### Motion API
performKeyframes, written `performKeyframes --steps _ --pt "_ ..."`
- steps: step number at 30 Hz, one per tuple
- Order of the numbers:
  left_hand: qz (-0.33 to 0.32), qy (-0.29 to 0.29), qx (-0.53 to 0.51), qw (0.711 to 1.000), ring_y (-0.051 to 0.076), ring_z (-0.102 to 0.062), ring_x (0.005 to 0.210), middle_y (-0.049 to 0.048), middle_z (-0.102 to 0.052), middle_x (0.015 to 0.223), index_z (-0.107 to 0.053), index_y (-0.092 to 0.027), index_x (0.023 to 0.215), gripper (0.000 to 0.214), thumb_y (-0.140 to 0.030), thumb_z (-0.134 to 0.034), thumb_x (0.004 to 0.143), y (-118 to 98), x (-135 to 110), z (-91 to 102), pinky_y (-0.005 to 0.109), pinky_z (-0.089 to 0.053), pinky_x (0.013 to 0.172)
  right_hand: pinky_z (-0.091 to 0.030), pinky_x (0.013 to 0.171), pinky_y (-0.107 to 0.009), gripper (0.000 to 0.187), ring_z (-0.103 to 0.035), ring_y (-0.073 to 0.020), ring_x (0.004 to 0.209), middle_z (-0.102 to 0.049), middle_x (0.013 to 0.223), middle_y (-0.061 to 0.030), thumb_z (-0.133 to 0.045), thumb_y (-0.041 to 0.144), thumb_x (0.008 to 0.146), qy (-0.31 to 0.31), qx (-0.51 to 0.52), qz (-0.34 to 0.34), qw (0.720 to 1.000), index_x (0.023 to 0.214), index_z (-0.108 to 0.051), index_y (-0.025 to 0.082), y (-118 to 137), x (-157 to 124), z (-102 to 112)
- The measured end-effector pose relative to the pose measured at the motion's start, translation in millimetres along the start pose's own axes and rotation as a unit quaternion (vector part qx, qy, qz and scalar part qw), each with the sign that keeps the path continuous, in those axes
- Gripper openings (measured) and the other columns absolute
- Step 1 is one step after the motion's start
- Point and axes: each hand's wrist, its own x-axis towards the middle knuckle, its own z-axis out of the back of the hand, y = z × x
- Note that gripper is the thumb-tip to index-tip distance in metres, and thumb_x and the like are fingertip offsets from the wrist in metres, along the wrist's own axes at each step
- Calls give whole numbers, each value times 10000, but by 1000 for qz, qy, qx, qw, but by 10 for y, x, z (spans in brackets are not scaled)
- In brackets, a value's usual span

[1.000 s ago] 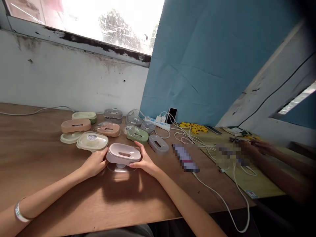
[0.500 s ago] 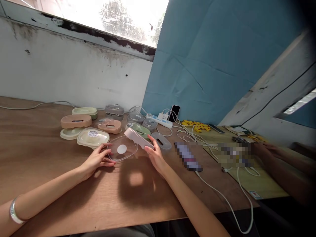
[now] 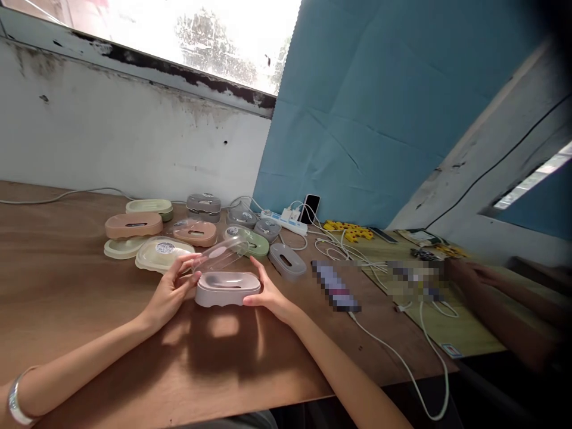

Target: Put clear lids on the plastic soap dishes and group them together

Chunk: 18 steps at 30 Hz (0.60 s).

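My left hand [image 3: 172, 295] is closed on the edge of a clear plastic lid [image 3: 227, 255], which stands tilted behind a pale pinkish-grey oval box [image 3: 227, 297]. That box has a slotted top and a wavy lower edge. Gripping its right end is my right hand [image 3: 272, 298], thumb in front. The fingertips of my left hand reach close to the box's left end; whether they touch it I cannot tell. Just beyond the lid lies a green oval box [image 3: 257, 245], and a cream one with a round sticker [image 3: 152, 256] sits by my left knuckles.
More oval boxes, peach [image 3: 134, 225] and grey [image 3: 203, 208], stand at the back left. A grey slotted piece [image 3: 288, 262] lies right of my hand. Farther right are a blurred phone [image 3: 335, 286], white cables, a power strip [image 3: 283, 221] and another person's arm [image 3: 496, 292].
My right hand has brought the pinkish-grey box left and turned it level, in front of the clear lid. The lid has tipped up in my left hand.
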Motion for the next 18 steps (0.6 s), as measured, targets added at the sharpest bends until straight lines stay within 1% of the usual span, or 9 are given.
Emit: performKeyframes --steps 2,4,6,9,11,13,16,18 --pt "-22 25 20 999 302 -591 1128 93 -584 1293 -569 -229 1114 470 -516 -674 757 -2 9 12 328 -558 826 -311 1087 -444 1360 -505 -274 1206 -542 1247 -91 -912 322 472 4 -3 20 1000 1478 1 263 -13 6 -19" --pt "-42 53 34 997 302 -598 1118 93 -600 1272 -635 -212 1043 382 -480 -667 772 4 21 29 352 -530 891 -313 1088 -441 1360 -513 -264 1198 -539 1239 -77 -918 303 464 6 -14 38 999 1476 -10 290 -24 9 -25" --pt "-61 78 45 994 308 -569 1159 94 -604 1262 -676 -208 996 313 -437 -661 783 17 28 49 379 -495 954 -325 1081 -428 1270 -526 -258 1172 -542 1221 -64 -921 291 454 6 -33 57 998 1457 -141 292 -37 15 -20" --pt "-79 111 56 989 310 -535 1195 93 -590 1272 -692 -216 1011 269 -367 -646 794 32 19 77 409 -464 995 -344 1061 -414 1022 -528 -260 1155 -553 1207 -56 -920 305 451 2 -61 83 995 1326 -395 263 -63 33 -6" --pt "-86 128 59 986 305 -527 1198 88 -563 1297 -682 -222 1033 276 -361 -629 801 39 2 89 409 -449 1008 -355 1048 -411 932 -524 -261 1153 -561 1198 -54 -920 319 450 -5 -70 95 993 1257 -457 250 -79 47 -2" --pt "-87 137 57 985 296 -508 1216 81 -512 1343 -659 -229 1055 291 -385 -615 814 47 -15 89 392 -436 1018 -364 1039 -412 925 -527 -261 1147 -565 1188 -56 -920 324 447 -6 -71 104 992 1244 -457 246 -89 56 -6" --pt "-67 137 52 987 276 -479 1242 69 -428 1403 -604 -240 1067 304 -406 -633 814 76 -19 64 351 -441 1004 -363 1042 -424 941 -526 -268 1147 -549 1193 -68 -922 334 438 -8 -72 115 991 1241 -441 237 -99 59 -21" --pt "-48 136 50 988 261 -520 1190 75 -463 1352 -560 -241 1061 353 -404 -684 774 102 -6 41 334 -477 948 -355 1049 -436 975 -518 -275 1160 -528 1209 -79 -925 335 432 -8 -67 126 990 1253 -407 241 -113 61 -30"
